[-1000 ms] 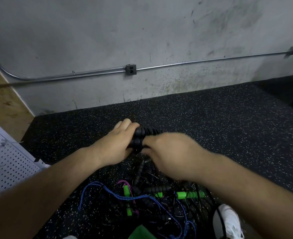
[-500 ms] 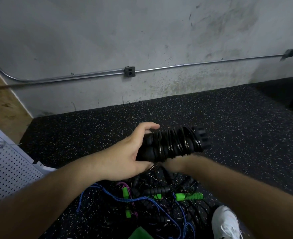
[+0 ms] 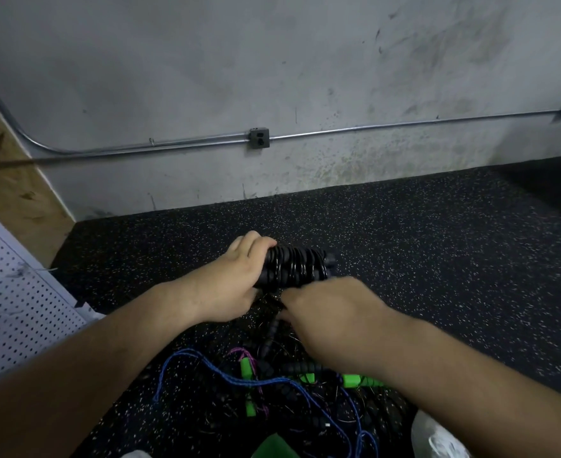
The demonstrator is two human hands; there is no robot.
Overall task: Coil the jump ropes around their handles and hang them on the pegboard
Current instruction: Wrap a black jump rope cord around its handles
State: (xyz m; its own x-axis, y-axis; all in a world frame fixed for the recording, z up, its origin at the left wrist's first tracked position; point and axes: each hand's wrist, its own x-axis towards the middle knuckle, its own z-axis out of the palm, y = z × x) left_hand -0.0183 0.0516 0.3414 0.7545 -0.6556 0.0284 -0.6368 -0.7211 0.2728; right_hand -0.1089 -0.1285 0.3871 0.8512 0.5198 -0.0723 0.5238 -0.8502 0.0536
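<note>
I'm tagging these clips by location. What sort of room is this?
Probably a gym or its storage corner: speckled rubber floor, a pile of jump ropes on it, a white pegboard at the left, and a bare concrete wall with exposed conduit.

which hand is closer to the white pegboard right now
The left hand. It grips the black rope bundle on the side toward the pegboard at far left; the right hand is farther away, under the bundle.
</note>
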